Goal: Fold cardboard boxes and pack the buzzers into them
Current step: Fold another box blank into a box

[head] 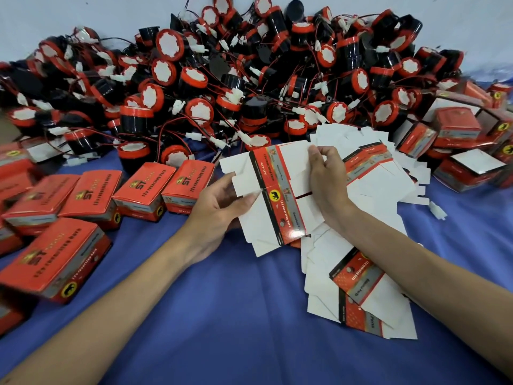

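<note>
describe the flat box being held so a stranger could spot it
On the blue cloth, before the buzzer pile, lies a spread of flat boxes. The flat box at its left edge is white with a red printed band. Only it is held, between left hand and right hand.

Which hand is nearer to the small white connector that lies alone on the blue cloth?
Right. The right hand, gripping the flat box, is left of the white connector; the left hand grips the same box farther left.
</note>
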